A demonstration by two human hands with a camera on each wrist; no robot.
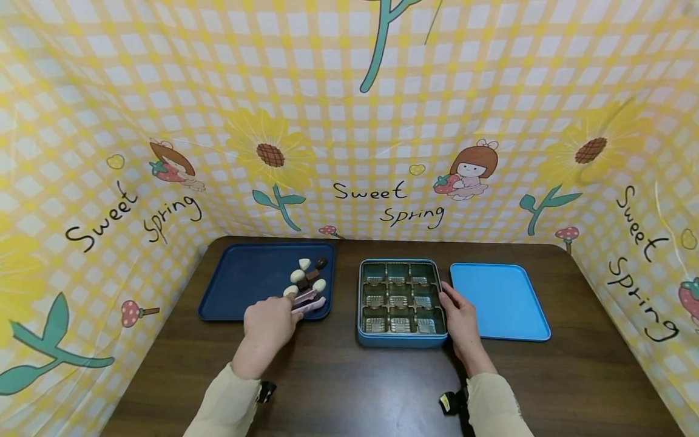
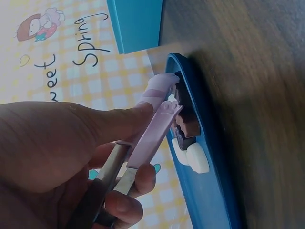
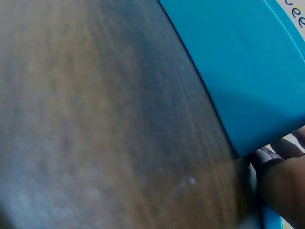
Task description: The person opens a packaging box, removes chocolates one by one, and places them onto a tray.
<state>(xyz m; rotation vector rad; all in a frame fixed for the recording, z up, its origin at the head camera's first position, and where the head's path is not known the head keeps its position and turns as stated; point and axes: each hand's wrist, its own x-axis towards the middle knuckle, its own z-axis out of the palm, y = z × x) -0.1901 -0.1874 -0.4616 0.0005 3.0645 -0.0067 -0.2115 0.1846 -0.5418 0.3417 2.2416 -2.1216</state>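
Note:
My left hand (image 1: 267, 328) grips a pair of tongs (image 2: 151, 138) with metal arms and lilac tips. The tips reach over the right part of a navy tray (image 1: 246, 276), close to several chocolates (image 1: 313, 276) in white, brown and dark brown. Whether a piece sits between the tips I cannot tell. To the right stands a blue box (image 1: 401, 341) with a compartmented insert (image 1: 400, 300) in it; no pieces show in its compartments. My right hand (image 1: 463, 318) touches the box's right side, fingers extended. In the right wrist view, the thumb (image 3: 286, 186) shows beside the box corner.
A light blue lid or flat tray (image 1: 499, 303) lies right of the box, behind my right hand. Everything stands on a dark wooden table (image 1: 338, 388). A yellow checked cloth (image 1: 355, 139) hangs at the back and both sides.

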